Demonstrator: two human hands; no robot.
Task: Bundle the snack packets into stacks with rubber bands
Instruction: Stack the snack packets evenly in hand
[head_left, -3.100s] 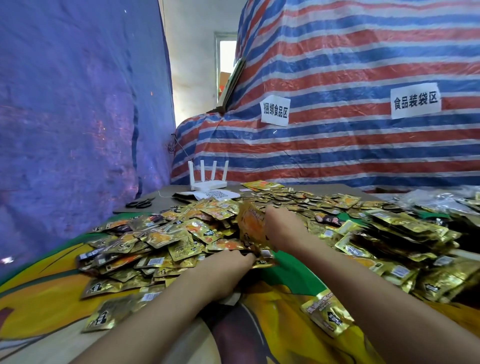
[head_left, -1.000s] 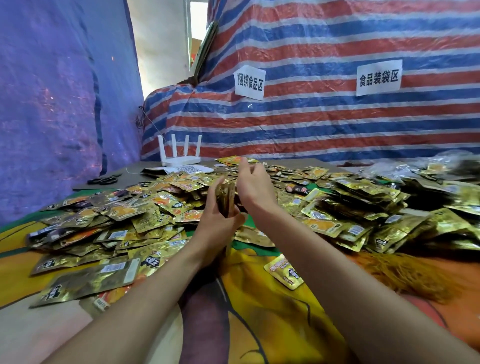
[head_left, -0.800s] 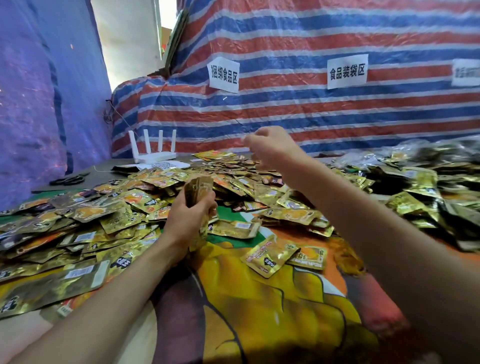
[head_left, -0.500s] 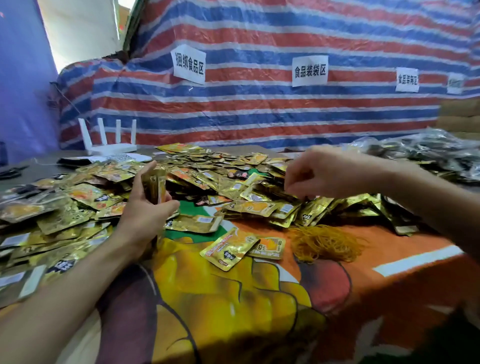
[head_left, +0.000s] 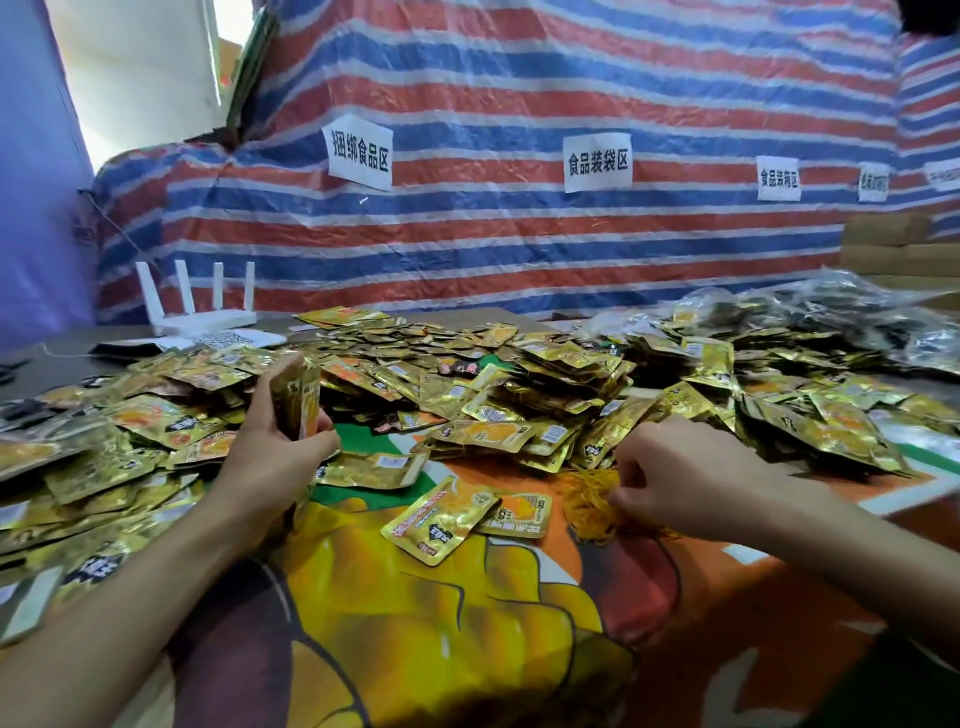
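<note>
Loose foil packets (head_left: 519, 395) lie in a wide heap. The left hand (head_left: 270, 457) grips an upright stack (head_left: 297, 400), which looks light and slippery and is best squeezed across its middle. The right hand (head_left: 675, 473) curls its fingers into the rubber bands (head_left: 587, 509); whether it has pinched one cannot be told.

**Bundling stock, as it lies**

Stack (head_left: 297, 402): gold foil packets pressed together, upright on edge, gripped in the left hand (head_left: 270, 457).
Loose packets (head_left: 519, 395): gold-and-orange, mostly flat, heaped in overlapping drifts.
Two stray packets (head_left: 441, 519): flat, just in front of the heap.
Rubber bands (head_left: 592, 506): tangled yellow pile, with the right hand (head_left: 675, 473) fingers curled into it.
</note>
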